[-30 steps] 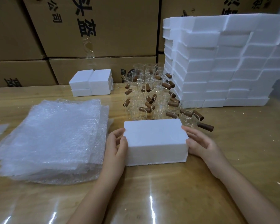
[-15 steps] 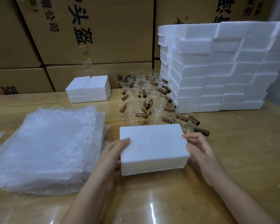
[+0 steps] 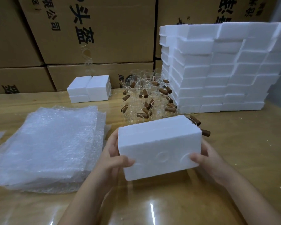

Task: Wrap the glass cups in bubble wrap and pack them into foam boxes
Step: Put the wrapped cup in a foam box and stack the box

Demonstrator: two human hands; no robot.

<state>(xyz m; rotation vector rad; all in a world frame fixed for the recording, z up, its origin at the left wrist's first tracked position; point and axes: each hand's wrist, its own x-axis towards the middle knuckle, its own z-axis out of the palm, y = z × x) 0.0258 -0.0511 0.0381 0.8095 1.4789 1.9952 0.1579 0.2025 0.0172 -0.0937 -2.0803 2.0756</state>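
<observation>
You hold one white foam box (image 3: pixel 159 143) between both hands, low in the middle of your view, in front of the cluster of glass cups (image 3: pixel 146 98). It is raised off the worktop (image 3: pixel 234 151) and tipped, so a broad face with two faint round marks looks up at you and its far edge hides the nearest cups. A thin seam runs along the box just below its upper edge.

Your left hand (image 3: pixel 112 153) grips the box's left end. The thumb lies across the near face and the fingers (image 3: pixel 113 140) curl round behind the end. Your right hand (image 3: pixel 208 161) grips the right end the same way, with the thumb on the near face and the rest of the hand wrapped under and behind, hidden by the foam.

The glass cups stand close together on the worktop, each with a brown handle (image 3: pixel 205 132) sticking out to the side. One such handle pokes out just past the box's right corner.

To your left a thick stack of bubble wrap (image 3: pixel 52 146) sheets lies flat on the worktop, its near right corner just beside your left wrist. On the right, next to the cups, a tall wall of foam boxes (image 3: pixel 217 70) rises in uneven courses. At the back left sits a small stack of foam boxes (image 3: pixel 89 88), in front of the cardboard cartons (image 3: pixel 104 38) that fill the background.
</observation>
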